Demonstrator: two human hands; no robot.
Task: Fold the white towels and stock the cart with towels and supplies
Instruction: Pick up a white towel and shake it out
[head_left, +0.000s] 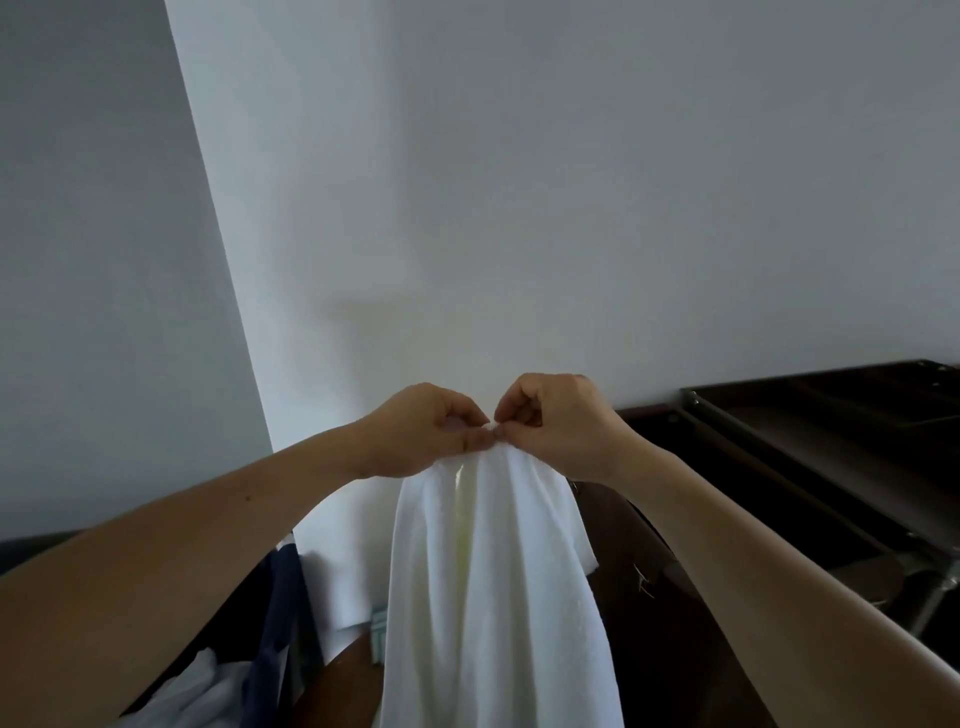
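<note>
While the white towel (498, 597) hangs, both hands pinch its top.

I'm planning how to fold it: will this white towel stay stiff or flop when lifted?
Likely floppy: the white towel hangs in soft folds below the left hand and right hand pinching it. Probably light: fingertip pinches alone hold it up.

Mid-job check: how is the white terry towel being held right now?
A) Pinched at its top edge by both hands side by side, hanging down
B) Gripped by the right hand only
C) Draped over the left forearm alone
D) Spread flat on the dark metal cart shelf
A: the left hand and right hand meet and pinch the top edge of the white terry towel, which hangs down before the white wall.
</note>
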